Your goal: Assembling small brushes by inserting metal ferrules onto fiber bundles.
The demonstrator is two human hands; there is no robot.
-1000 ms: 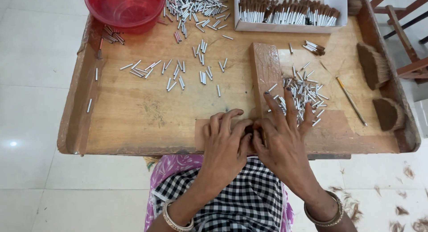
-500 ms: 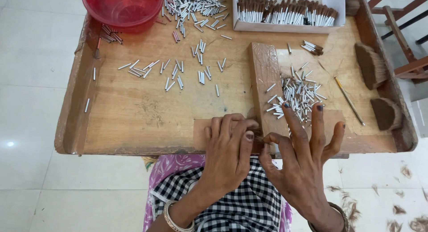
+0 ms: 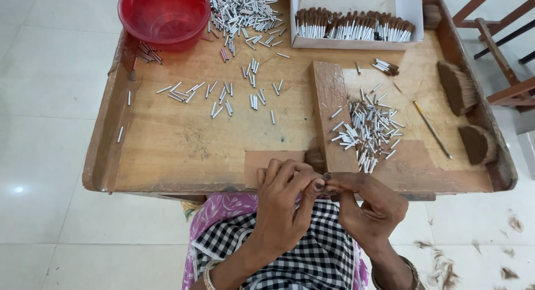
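Observation:
My left hand [image 3: 284,206] and my right hand [image 3: 370,207] are raised just off the near edge of the wooden tray table [image 3: 184,150], above my checked cloth. Their fingertips pinch together at one spot. Whatever sits between them is too small and too covered to make out. A small tuft of brown hair [image 3: 315,156] lies on the table just beyond my left fingers, beside an upright wooden block [image 3: 330,109]. A heap of short silver tubes [image 3: 370,128] lies right of the block, close to my right hand.
A red bowl [image 3: 164,14] stands at the far left, with more silver tubes [image 3: 239,11] scattered beside it. A white box [image 3: 356,17] of finished brush heads sits at the back. Two brown hair bundles [image 3: 457,86] and a thin stick [image 3: 432,128] lie right. A wooden chair [image 3: 501,39] stands beyond.
Both hands lay flat on the table's near edge. The right hand then lifted with its fingers spread. Now both have drawn back toward me and pinched together.

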